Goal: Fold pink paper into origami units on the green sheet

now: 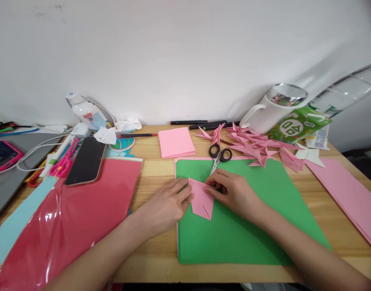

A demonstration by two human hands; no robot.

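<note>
A small folded pink paper (201, 200) lies on a stack of green sheets (249, 234) in the middle of the wooden table. My left hand (169, 204) presses its fingertips against the paper's left edge, fingers curled together. From the other side my right hand (232, 190) pinches the upper right corner of the same paper. Black-handled scissors (219, 155) lie just beyond my right hand, at the top edge of the green stack.
A pile of folded pink pieces (258, 145) and a white jug (275, 107) sit at the back right. A pink square pad (176, 142) lies behind. Left are red sheets in plastic (67, 226), a phone (87, 161), pink scissors (62, 163). Pink sheets (352, 198) lie far right.
</note>
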